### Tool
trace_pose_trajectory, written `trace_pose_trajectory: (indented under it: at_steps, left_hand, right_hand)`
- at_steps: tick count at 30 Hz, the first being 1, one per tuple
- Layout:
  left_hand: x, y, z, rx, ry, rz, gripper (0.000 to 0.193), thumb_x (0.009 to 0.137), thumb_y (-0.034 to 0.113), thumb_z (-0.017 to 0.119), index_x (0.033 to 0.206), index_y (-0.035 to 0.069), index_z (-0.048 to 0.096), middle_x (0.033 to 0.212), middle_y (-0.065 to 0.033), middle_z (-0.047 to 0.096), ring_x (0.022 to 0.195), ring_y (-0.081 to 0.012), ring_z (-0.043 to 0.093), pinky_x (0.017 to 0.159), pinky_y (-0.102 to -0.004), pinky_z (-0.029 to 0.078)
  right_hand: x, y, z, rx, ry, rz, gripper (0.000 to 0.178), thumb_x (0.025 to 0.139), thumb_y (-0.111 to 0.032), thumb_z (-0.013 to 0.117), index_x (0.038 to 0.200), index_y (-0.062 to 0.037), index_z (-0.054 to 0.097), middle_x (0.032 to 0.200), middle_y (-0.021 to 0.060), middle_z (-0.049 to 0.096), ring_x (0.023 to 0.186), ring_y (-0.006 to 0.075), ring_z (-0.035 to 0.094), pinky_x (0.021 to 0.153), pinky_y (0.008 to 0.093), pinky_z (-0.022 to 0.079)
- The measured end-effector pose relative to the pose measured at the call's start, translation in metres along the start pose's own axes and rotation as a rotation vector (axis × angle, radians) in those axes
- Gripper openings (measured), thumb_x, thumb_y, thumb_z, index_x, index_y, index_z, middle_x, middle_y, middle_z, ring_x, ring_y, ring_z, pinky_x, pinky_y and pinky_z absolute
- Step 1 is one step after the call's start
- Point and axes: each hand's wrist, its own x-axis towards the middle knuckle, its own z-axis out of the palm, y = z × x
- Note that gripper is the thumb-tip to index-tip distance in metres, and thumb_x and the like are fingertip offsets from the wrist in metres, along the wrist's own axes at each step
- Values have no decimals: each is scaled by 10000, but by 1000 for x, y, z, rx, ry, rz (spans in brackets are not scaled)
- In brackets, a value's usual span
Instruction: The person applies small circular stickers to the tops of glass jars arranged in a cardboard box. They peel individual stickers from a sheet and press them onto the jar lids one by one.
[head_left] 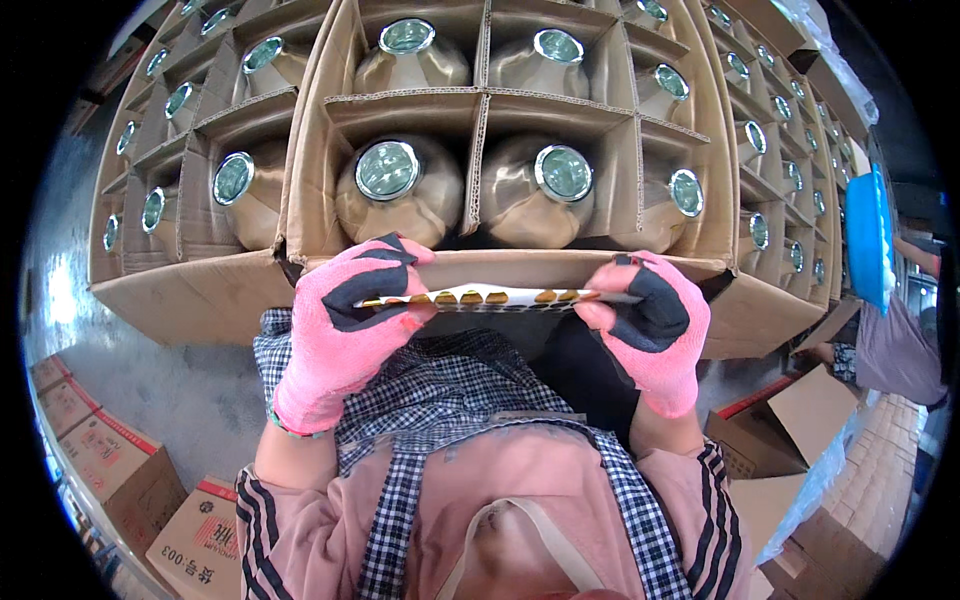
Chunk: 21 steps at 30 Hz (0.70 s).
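A thin sheet of gold round stickers on white backing [500,297] is stretched level between my hands, seen nearly edge-on. At its left end, my left hand [345,325], in a pink and black glove, is closed with thumb and fingers pinching it. My right hand [660,330], gloved alike, pinches the right end. Bare fingertips show on both hands. Just beyond the sheet stands an open cardboard carton [500,268], split by cardboard dividers. Its compartments hold silvery glass flask liners, such as a near left liner [400,205] and a near middle liner [540,205], mouths up.
More divided cartons of liners flank it, a left carton [200,290] and a right carton [770,310]. Printed boxes [120,465] lie low at left. An open box [780,425] sits at lower right. Farther right are a blue basin [870,240] and another person [900,345].
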Motion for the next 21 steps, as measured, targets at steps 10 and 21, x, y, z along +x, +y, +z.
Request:
trace_pose_trajectory:
  at_steps: [10,21]
  left_hand:
    - [-4,-3,-7,-209,18,19,214,586,-4,703,785,-35,629,769,-120,588,829,-229,557,675,-287,442]
    - [-2,-6,-11,-229,25,-41,180,614,16,698,766,-36,616,783,-116,586,814,-206,554,688,-284,434]
  right_hand:
    - [1,-21,4,56,-4,65,195,599,38,679,761,-28,594,727,95,589,681,249,567,647,302,464]
    - [9,-27,4,-421,23,-411,223,559,46,689,743,-32,593,739,70,590,714,237,587,669,331,478]
